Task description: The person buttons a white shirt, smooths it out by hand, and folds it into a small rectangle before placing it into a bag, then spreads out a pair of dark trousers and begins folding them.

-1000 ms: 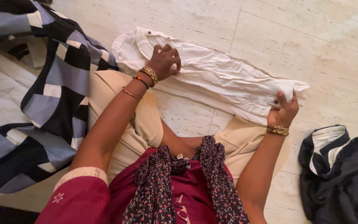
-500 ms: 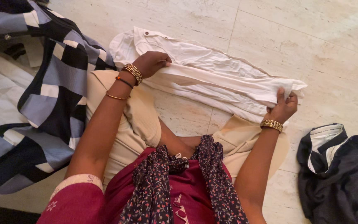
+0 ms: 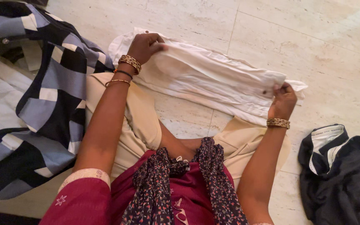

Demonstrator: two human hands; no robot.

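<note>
White shirt (image 3: 213, 79): crumpled cotton-like garment, folded lengthwise into a long band, lying across a pale marble-tiled floor (image 3: 313, 41) in front of a seated person. One small dark button shows near its right end, another at the upper left corner. Its near long edge is lifted off the tiles; the far layer lies flat beneath.

Left hand (image 3: 144, 46): fingers curled and pinched on the upper left end of the shirt, raising the cloth. Wrist carries a stack of gold bangles (image 3: 130, 63), a thin dark band and a single gold ring-bangle lower down the forearm.

Right hand (image 3: 283, 101): fingers closed on the right end of the shirt, thumb and fingertips pinching the fabric just beside the dark button. Gold bangles at the wrist.

Person: seated on the floor, beige trousers (image 3: 140, 121), maroon top, dark floral scarf (image 3: 163, 183) hanging down the front. Knees spread, shirt laid just beyond them.

Checked garment (image 3: 51, 96): large, blocks of black, grey-blue and white, heaped on the left, touching the trouser leg and near the shirt's left end.

Dark garment (image 3: 346, 175): charcoal, crumpled, pale inner collar band showing, on the tiles at lower right, apart from the shirt.
</note>
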